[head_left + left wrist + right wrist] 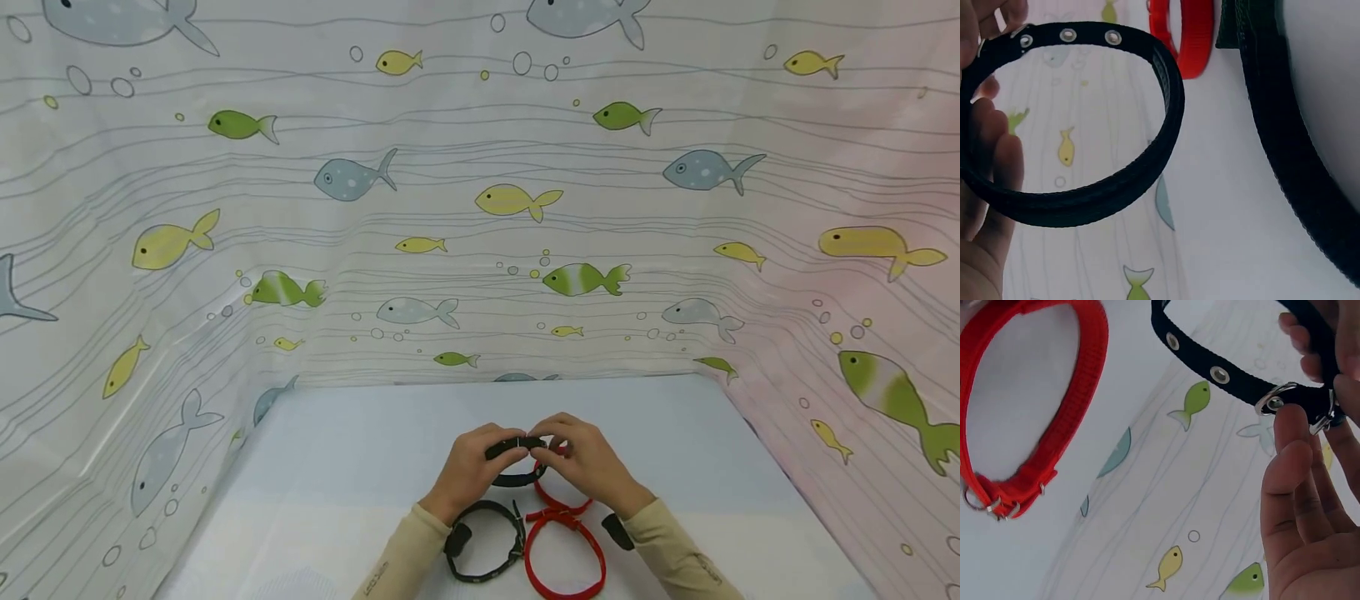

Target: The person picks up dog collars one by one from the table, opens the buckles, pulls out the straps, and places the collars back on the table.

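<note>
A black collar [517,481] with metal eyelets is held up between both hands above the table, its loop closed. My left hand [467,467] grips its left side, with fingers behind the band in the left wrist view. At the buckle [1324,422], my right hand [588,461] pinches the band, a fingertip close by the metal D-ring [1267,400]. Below the hands lie a second black collar [480,577] and a red collar [602,554]. Another red collar [551,500] lies just behind, partly hidden by the right hand.
The white table [360,467] runs back to a fish-patterned sheet [480,275], which rises at the back and both sides. Small black devices sit at the left wrist [458,540] and the right wrist [617,532].
</note>
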The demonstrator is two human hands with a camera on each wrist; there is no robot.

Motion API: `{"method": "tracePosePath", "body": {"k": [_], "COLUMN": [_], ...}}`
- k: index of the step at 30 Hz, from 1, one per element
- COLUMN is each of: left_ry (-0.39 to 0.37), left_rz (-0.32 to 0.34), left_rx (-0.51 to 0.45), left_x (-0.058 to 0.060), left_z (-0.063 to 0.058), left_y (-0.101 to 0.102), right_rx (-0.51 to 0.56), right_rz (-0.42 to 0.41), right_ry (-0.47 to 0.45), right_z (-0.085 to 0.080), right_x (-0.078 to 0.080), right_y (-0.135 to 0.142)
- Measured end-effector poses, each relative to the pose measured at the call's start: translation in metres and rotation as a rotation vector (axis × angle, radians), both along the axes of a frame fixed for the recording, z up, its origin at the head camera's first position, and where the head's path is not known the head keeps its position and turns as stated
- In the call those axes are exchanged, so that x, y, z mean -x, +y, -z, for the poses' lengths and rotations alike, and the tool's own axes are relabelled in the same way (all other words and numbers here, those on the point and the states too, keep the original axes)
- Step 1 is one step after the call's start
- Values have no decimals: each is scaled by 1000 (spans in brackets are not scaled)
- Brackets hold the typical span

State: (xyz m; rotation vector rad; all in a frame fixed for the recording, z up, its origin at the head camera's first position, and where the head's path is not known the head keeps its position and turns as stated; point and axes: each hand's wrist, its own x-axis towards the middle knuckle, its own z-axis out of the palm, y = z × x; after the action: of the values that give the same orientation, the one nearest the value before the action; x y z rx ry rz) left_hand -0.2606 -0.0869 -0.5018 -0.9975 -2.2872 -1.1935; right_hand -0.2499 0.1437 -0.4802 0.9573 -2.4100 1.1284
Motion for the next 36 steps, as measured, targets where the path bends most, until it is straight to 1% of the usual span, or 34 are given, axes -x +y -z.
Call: {"method": "tracePosePath", "body": {"k": [3, 5, 6, 8, 11, 13, 17, 20, 22, 25, 28, 31, 33, 36], "left_ry": [4, 12, 15, 36, 78, 105, 110, 98, 102, 115, 128, 123, 109, 88], "left_rz": [8, 12, 16, 28, 39, 40, 42, 49, 48, 47, 47, 31, 4, -53], "left_rx": [-45, -66, -71, -62, -31, -11, -19, -53, -80, -122, -145, -125, -77, 18], "left_x": [0, -1, -2, -2, -3, -3, -4, -5, -5, -4, -3, -4, -6, -10], "left_z": [-1, -1, -2, -2, -2, -2, -1, 0, 0, -1, -3, -5, -6, -8], "left_y": [0, -1, -1, 0, 1, 2, 3, 3, 3, 3, 2, 2, 3, 9], "right_rx": [53, 68, 54, -4, -120, -150, -101, -47, -16, 40, 67, 40, -4, -51], "right_rz": [2, 2, 7, 23, 46, 36, -10, -27, -31, -17, 20, 63, 89, 124], "right_ry": [-38, -48, -41, 2, 77, 99, 44, 4, -6, -23, -40, -37, -11, 20], "right_z": [0, 0, 0, -1, -6, -10, -16, -15, -13, -12, -12, -13, -15, -17], "right_x": [-2, -3, -3, -4, -5, -4, -4, -4, -4, -4, -5, -6, -8, -11], "right_y": [0, 0, -1, -2, -3, -3, 1, 4, 5, 5, 5, 5, 4, 3]}}
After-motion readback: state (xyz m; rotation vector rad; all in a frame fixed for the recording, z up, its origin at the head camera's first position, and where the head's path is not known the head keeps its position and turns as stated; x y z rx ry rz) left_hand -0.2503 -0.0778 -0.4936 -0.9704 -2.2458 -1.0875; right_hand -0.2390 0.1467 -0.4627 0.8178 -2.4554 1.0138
